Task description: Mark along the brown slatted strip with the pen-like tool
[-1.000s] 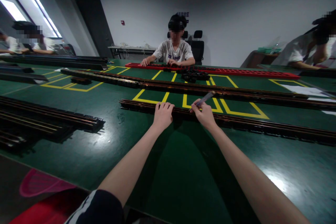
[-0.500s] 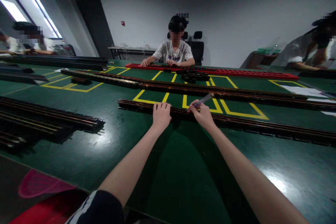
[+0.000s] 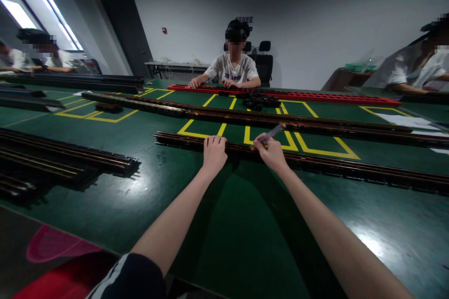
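A long dark rail (image 3: pixel 336 168) lies across the green table (image 3: pixel 224 243) in front of me. My left hand (image 3: pixel 213 153) rests on the rail's near edge, fingers curled over it. My right hand (image 3: pixel 271 152) is just to the right on the same rail, closed in a pinch on a thin pen-like tool (image 3: pixel 271 133) whose tip points down at the rail.
More dark rails (image 3: pixel 70 159) lie at the left and another long one (image 3: pixel 280 121) runs beyond mine. Yellow floor-type markings (image 3: pixel 315 147) cross the table. A person (image 3: pixel 233 67) sits opposite at a red rail (image 3: pixel 315 97); other people sit at far left and right.
The rail has slid a little to the left, and both my hands have shifted slightly left with it. My right hand still holds the tool.
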Motion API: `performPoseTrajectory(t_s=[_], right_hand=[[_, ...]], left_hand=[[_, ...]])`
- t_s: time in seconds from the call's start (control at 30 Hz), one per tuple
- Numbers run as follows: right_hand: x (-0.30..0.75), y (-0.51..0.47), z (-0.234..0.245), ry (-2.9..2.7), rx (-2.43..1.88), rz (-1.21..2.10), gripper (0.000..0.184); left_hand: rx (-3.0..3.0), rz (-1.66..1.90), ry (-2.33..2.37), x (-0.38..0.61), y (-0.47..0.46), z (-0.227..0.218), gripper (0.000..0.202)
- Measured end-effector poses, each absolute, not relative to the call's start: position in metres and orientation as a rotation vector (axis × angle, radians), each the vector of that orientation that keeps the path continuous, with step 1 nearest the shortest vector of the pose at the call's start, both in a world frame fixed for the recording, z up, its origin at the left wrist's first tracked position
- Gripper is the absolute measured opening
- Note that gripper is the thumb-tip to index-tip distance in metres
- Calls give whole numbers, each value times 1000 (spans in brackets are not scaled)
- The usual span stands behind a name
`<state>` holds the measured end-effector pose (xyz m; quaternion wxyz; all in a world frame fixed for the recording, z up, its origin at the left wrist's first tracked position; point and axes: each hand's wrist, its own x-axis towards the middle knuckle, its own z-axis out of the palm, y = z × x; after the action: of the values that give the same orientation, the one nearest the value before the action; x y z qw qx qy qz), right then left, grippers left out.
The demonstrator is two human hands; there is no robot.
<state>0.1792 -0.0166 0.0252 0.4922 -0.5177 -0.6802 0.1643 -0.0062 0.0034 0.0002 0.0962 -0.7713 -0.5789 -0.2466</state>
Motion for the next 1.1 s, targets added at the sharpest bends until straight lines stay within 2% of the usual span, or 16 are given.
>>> performPoseTrajectory(t_s=[0.23, 0.47, 1.1], right_hand=[[179, -17, 26, -1648, -1270, 411, 9], [180, -15, 23, -1640, -1272, 435, 9], [181, -16, 23, -1678, -1277, 423, 12]], left_hand=[[-2423, -777, -1559, -8, 4, 0, 47], [-2520, -762, -1521, -7, 3, 2, 36], [-2461, -655, -1490, -7, 5, -1, 33]])
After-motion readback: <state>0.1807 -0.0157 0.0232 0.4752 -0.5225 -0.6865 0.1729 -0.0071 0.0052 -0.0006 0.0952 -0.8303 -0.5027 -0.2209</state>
